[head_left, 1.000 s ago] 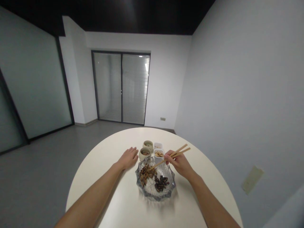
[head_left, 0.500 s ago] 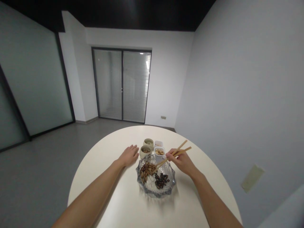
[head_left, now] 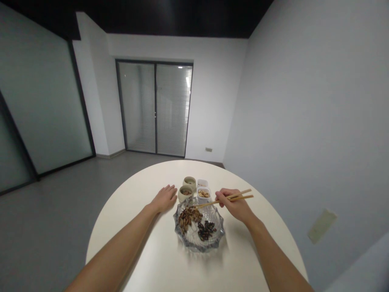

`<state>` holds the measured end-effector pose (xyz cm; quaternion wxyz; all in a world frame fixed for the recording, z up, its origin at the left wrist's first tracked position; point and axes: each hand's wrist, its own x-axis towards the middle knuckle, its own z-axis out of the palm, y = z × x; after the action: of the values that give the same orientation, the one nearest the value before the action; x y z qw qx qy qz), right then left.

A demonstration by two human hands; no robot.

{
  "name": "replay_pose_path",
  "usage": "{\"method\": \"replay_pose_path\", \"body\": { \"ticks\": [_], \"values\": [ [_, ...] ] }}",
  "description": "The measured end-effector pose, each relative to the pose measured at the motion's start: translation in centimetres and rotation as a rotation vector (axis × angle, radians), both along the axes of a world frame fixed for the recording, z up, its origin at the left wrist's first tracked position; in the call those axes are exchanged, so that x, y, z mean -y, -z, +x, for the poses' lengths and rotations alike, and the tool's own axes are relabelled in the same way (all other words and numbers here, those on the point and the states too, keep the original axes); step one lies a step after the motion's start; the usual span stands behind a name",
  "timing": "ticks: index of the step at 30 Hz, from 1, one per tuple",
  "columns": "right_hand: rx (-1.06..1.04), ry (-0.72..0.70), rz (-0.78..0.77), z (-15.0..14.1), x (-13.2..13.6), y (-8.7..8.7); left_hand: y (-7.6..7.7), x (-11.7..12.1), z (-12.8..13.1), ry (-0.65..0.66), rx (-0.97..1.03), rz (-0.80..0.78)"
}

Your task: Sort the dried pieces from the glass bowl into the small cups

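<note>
A cut-glass dish (head_left: 186,237) sits on the round white table (head_left: 158,259), holding a pile of striped brown seeds (head_left: 188,215) and a pile of dark seeds (head_left: 206,230). My right hand (head_left: 233,205) is closed on a pair of wooden chopsticks (head_left: 240,197), held nearly level, their tips above the far rim of the dish. My left hand (head_left: 165,198) lies flat and open on the table, just left of two small round cups (head_left: 185,192).
Beyond the dish stand two small white square cups (head_left: 203,192), one with pale nuts. The table's far edge curves toward a grey floor. A plain wall runs close on the right; sliding glass doors stand at the back.
The chopstick tips have lifted from the brown seed pile toward the dish's far rim, and the sticks have levelled out. My left hand has stayed put.
</note>
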<state>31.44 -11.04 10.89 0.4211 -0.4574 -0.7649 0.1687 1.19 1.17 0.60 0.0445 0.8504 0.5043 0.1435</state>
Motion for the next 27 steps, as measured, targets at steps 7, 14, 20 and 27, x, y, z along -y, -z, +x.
{"method": "replay_pose_path", "body": {
  "ticks": [7, 14, 20, 27],
  "values": [
    [-0.061, 0.088, -0.038, 1.0, -0.1, 0.2, 0.1, -0.1, 0.0, 0.003, 0.010, -0.008],
    [-0.051, 0.024, -0.074, 0.1, -0.5, 1.0, 0.1, -0.2, 0.0, 0.006, -0.013, -0.013],
    [-0.144, 0.040, -0.028, -0.1, -0.2, 0.5, -0.1, 0.1, 0.1, 0.006, -0.012, -0.015],
    [-0.068, 0.009, -0.022, -0.3, -0.1, 0.7, 0.1, -0.1, 0.1, 0.007, -0.014, -0.016]
  ]
}}
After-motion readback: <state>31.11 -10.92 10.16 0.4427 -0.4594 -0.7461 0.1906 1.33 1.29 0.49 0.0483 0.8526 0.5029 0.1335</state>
